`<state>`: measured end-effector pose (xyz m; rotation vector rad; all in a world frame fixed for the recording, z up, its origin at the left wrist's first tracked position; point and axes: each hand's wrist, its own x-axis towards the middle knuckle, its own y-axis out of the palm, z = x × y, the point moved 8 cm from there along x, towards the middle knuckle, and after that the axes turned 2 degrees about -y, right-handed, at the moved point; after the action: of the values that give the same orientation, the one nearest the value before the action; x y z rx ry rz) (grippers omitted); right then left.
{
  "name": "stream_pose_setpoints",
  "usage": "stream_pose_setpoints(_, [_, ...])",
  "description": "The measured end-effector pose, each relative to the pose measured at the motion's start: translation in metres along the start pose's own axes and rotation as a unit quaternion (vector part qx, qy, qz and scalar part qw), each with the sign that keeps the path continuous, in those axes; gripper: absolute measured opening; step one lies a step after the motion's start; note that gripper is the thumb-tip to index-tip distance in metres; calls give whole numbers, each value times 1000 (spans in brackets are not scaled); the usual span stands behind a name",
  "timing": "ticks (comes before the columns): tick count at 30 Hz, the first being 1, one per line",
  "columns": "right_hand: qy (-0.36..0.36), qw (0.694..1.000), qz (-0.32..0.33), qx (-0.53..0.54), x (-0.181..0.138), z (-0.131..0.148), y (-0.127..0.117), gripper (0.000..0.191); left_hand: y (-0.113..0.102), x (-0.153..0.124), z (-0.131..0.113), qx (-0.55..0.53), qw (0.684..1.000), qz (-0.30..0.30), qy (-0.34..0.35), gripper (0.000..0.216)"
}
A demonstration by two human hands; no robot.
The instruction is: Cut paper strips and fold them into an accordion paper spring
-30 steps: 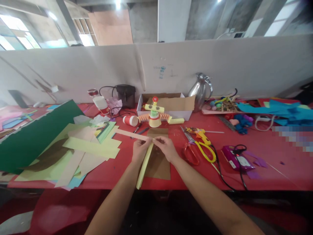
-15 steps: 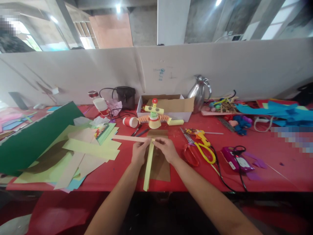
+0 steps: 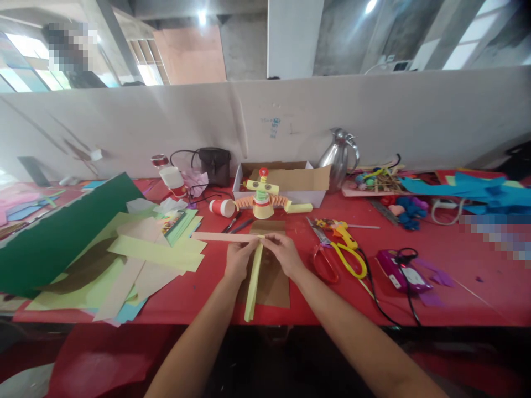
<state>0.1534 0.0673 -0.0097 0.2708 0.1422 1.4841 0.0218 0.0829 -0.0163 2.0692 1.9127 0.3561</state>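
Note:
Two paper strips meet at a corner between my hands. The pink strip (image 3: 219, 237) points left, and the yellow strip (image 3: 254, 284) runs down toward me. My left hand (image 3: 238, 257) pinches the strips close to their joined ends. My right hand (image 3: 282, 249) grips the same corner from the other side, its fingertips nearly meeting the left ones. Beneath them lies a brown cardboard sheet (image 3: 274, 282). Just beyond stands a paper figure (image 3: 263, 204) with pleated orange arms, a yellow head piece and a red top.
Scissors (image 3: 338, 254) and a yellow glue gun (image 3: 346, 235) lie to the right, near a purple box with a cable (image 3: 400, 271). Coloured paper sheets (image 3: 157, 251) are piled left beside a green board (image 3: 70, 226). A white box (image 3: 282, 196) and a steel jug (image 3: 338, 160) stand behind.
The pink strip's left end has dipped slightly, so it lies more level. Both hands keep their pinch at the corner. A person has come further into view beyond the partition, upper left.

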Motion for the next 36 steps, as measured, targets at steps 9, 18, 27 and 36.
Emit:
stream_pose_setpoints(9, [4,1000,-7,7,1,-1,-5,24,1,1,0,-3,1000,15,-22,48])
stream_pose_setpoints(18, [-1,1000,-23,-13,2,-1,-5,23,-4,1,-8,58,998,-13,20,58])
stream_pose_setpoints(27, [-2,999,-20,25,3,-1,-7,20,5,0,-7,8,999,42,-2,55])
stream_pose_setpoints(36, [21,997,7,76,6,-10,-2,19,3,3,3,-51,997,24,-48,36])
